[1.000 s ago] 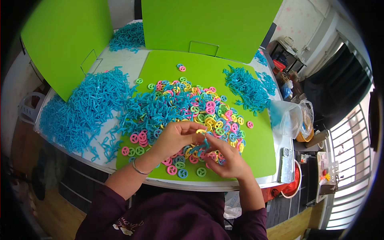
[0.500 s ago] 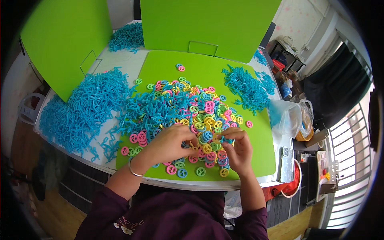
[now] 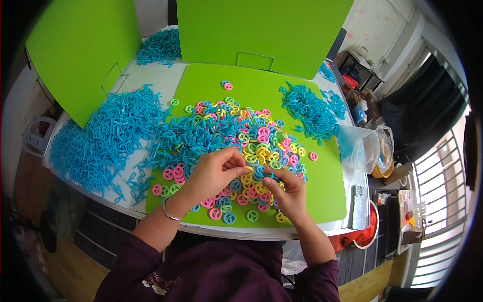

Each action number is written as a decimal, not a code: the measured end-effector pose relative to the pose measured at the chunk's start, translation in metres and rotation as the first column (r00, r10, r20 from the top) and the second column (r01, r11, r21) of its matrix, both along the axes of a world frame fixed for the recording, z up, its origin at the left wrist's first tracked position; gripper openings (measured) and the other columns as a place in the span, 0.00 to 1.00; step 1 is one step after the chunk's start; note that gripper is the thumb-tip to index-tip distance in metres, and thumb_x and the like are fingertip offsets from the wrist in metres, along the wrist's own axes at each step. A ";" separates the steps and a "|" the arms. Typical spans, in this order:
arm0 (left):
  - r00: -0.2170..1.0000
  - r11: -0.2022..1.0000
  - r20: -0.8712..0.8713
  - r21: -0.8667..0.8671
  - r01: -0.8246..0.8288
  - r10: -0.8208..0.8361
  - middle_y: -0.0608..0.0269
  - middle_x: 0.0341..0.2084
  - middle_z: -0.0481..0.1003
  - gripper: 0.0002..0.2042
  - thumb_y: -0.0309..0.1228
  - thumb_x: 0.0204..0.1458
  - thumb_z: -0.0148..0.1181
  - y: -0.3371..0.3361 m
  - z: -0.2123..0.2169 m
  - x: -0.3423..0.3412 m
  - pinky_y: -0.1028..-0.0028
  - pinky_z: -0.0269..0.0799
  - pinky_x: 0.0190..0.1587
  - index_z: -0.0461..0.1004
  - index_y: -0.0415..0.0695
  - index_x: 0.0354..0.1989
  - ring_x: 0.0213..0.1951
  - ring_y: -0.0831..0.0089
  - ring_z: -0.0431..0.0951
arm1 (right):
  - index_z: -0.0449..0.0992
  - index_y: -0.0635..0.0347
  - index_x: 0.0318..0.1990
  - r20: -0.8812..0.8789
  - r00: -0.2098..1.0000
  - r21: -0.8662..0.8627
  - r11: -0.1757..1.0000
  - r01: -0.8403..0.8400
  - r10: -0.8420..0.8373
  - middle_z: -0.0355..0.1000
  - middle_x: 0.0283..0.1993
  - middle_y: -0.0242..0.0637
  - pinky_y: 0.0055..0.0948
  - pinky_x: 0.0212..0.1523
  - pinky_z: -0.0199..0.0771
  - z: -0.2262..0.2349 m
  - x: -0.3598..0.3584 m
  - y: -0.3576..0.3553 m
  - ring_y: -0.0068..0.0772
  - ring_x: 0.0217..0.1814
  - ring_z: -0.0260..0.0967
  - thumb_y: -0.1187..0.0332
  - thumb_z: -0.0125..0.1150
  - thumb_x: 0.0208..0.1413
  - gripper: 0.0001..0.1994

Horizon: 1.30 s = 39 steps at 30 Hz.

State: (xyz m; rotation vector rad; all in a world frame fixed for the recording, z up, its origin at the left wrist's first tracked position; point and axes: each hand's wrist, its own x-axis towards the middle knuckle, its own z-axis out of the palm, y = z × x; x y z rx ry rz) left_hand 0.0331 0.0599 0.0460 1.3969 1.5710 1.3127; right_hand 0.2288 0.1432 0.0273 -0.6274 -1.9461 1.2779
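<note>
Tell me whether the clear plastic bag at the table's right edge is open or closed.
Cannot tell: the clear plastic bag looks slumped and crumpled, but its mouth is not clearly visible.

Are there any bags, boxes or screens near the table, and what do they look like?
Clear plastic bag: right table edge, crumpled, bluish see-through.
Second bag: just right of it, clear, orange thing inside.
Flat grey rectangle: front right corner, maybe a phone; cannot tell.

Rings (image 3: 254, 146): smooth moulded plastic, slightly glossy. Blue pieces (image 3: 108, 138): same plastic. Mat (image 3: 327, 186): matt green sheet. Bag (image 3: 359, 148): clear glossy film. Bracelet (image 3: 168, 214): shiny metal. Sleeves (image 3: 151, 267): matt cloth.
</note>
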 end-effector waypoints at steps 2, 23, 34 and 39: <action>0.973 0.998 0.230 0.059 -0.028 0.014 0.63 0.28 0.78 0.03 0.23 0.51 0.64 0.001 -0.005 -0.002 0.80 0.74 0.31 0.77 0.38 0.31 0.29 0.80 0.78 | 0.78 0.66 0.44 0.023 0.999 0.092 0.995 0.036 -0.039 0.76 0.36 0.32 0.18 0.37 0.70 -0.001 -0.004 -0.003 0.16 0.37 0.70 0.74 0.64 0.54 0.10; 0.925 0.975 0.377 0.217 -0.050 -0.036 0.61 0.31 0.78 0.06 0.21 0.53 0.61 -0.005 -0.013 0.019 0.80 0.78 0.35 0.78 0.34 0.38 0.32 0.78 0.79 | 0.78 0.70 0.44 -0.020 0.999 -0.361 0.931 -0.046 0.042 0.78 0.39 0.37 0.21 0.41 0.76 -0.004 -0.009 -0.011 0.22 0.39 0.75 0.76 0.62 0.56 0.10; 0.959 0.965 0.284 0.250 -0.080 0.006 0.62 0.30 0.78 0.05 0.21 0.52 0.61 -0.003 -0.016 0.019 0.80 0.77 0.35 0.79 0.35 0.36 0.31 0.79 0.78 | 0.80 0.64 0.42 0.014 0.973 0.599 0.781 0.176 -0.229 0.68 0.22 0.34 0.25 0.23 0.61 0.005 -0.014 -0.014 0.22 0.23 0.63 0.78 0.68 0.46 0.13; 0.951 0.971 0.299 0.237 0.004 -0.077 0.62 0.36 0.77 0.07 0.22 0.54 0.60 0.000 -0.018 0.014 0.79 0.76 0.38 0.77 0.36 0.41 0.35 0.79 0.78 | 0.80 0.62 0.42 0.031 0.986 0.382 0.914 0.139 -0.163 0.70 0.23 0.32 0.24 0.25 0.64 0.004 -0.011 -0.009 0.24 0.25 0.65 0.78 0.69 0.45 0.14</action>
